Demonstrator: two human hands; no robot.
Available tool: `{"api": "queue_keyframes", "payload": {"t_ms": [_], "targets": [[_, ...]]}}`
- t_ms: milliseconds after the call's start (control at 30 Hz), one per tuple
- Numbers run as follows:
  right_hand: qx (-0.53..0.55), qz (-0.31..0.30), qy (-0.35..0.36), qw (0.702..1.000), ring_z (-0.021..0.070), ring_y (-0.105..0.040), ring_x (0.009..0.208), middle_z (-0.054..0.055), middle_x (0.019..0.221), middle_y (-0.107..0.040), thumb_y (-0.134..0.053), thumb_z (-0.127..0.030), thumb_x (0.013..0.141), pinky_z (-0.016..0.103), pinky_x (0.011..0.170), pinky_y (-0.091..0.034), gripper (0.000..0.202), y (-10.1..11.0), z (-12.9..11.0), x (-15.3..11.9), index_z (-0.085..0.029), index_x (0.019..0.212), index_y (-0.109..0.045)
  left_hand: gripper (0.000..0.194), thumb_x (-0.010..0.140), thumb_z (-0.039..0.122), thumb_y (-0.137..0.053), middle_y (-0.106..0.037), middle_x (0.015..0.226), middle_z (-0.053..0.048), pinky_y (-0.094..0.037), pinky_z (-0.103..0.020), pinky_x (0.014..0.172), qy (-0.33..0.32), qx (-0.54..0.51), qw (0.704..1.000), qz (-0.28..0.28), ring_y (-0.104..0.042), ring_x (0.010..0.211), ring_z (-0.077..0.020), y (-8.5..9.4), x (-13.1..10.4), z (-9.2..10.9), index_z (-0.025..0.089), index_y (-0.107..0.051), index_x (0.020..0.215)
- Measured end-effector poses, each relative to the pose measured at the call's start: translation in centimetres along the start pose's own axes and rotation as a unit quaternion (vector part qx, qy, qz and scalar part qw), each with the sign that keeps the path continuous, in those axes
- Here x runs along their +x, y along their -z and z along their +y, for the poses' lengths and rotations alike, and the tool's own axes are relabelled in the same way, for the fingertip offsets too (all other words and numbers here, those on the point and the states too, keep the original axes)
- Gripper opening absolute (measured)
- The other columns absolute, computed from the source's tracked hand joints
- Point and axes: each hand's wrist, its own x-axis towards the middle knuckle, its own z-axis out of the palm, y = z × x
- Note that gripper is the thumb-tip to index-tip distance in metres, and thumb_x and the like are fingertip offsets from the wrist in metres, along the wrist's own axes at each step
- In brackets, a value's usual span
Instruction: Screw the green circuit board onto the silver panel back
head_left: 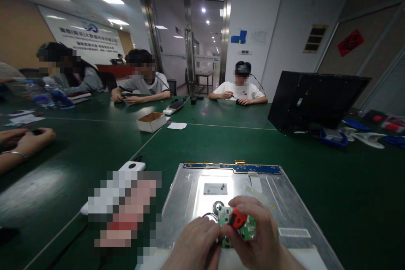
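A small green circuit board (224, 212) is held over a silver metal panel (186, 202) that lies flat before me. My left hand (196, 240) is closed, with its fingertips on the board's left edge. Pinched between the thumb and fingers of my right hand (261, 232) is a red-orange and black piece (238, 218), set against the front of the board. Fingers hide part of this piece, and its exact kind is not clear. A small round metal disc (218, 207) with a dark wire shows just behind the board.
A narrow blue circuit strip (218, 168) edges the panel's far side. Left of it lies a white device (133, 168) beside a blurred patch. Farther off are an open box (152, 122), a paper slip (177, 125) and a black monitor (303, 99). Several people sit around the green table (221, 143).
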Motion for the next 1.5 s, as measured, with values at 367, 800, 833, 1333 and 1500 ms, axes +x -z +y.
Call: {"api": "queue_keyframes", "payload": {"t_ms": [367, 800, 833, 1333, 1500], "targets": [[0.002, -0.033, 0.014, 0.999, 0.017, -0.07, 0.102, 0.01, 0.111, -0.069, -0.046, -0.017, 0.1, 0.029, 0.084, -0.059, 0.032, 0.2, 0.1, 0.3, -0.016, 0.132, -0.05, 0.018, 0.085, 0.01, -0.05, -0.069, 0.092, -0.007, -0.052, -0.03, 0.077, 0.035, -0.004, 0.999, -0.03, -0.065, 0.082, -0.0218, 1.4, 0.4, 1.4, 0.022, -0.059, 0.096], [0.027, 0.005, -0.013, 1.0, 0.019, -0.068, 0.096, 0.008, 0.106, -0.063, -0.057, -0.021, 0.096, 0.031, 0.075, -0.058, 0.033, -0.3, 0.2, 0.2, -0.019, 0.127, -0.045, 0.017, 0.084, 0.009, -0.051, -0.068, 0.09, -0.006, -0.05, -0.029, 0.074, 0.051, 0.004, 0.998, -0.027, -0.063, 0.079, -0.0206, 1.2, 0.1, 1.3, 0.021, -0.058, 0.094], [0.022, 0.008, -0.01, 1.0, 0.0187, -0.067, 0.094, 0.008, 0.105, -0.062, -0.057, -0.021, 0.096, 0.03, 0.073, -0.058, 0.031, -0.4, 0.2, 0.3, -0.019, 0.126, -0.046, 0.018, 0.083, 0.009, -0.051, -0.068, 0.09, -0.006, -0.05, -0.029, 0.074, 0.053, 0.004, 0.998, -0.029, -0.063, 0.079, -0.0205, 1.1, 0.1, 1.3, 0.021, -0.058, 0.094], [0.004, -0.06, 0.004, 0.998, 0.0229, -0.072, 0.1, 0.014, 0.112, -0.071, -0.052, -0.018, 0.095, 0.034, 0.078, -0.062, 0.043, 0.4, 0.3, -0.1, -0.016, 0.137, -0.047, 0.017, 0.086, 0.015, -0.049, -0.07, 0.095, -0.008, -0.05, -0.033, 0.073, 0.059, -0.012, 0.997, -0.056, -0.064, 0.082, -0.0232, 1.3, 0.5, 1.3, 0.021, -0.061, 0.097], [0.028, -0.005, -0.019, 0.999, 0.0205, -0.074, 0.089, 0.009, 0.104, -0.072, -0.058, -0.018, 0.093, 0.033, 0.072, -0.062, 0.043, -0.2, 0.3, -0.6, -0.021, 0.134, -0.044, 0.015, 0.086, 0.013, -0.049, -0.069, 0.089, -0.007, -0.047, -0.031, 0.068, 0.051, -0.002, 0.998, -0.042, -0.062, 0.077, -0.0215, 1.1, 0.3, 1.3, 0.02, -0.059, 0.093]]}}
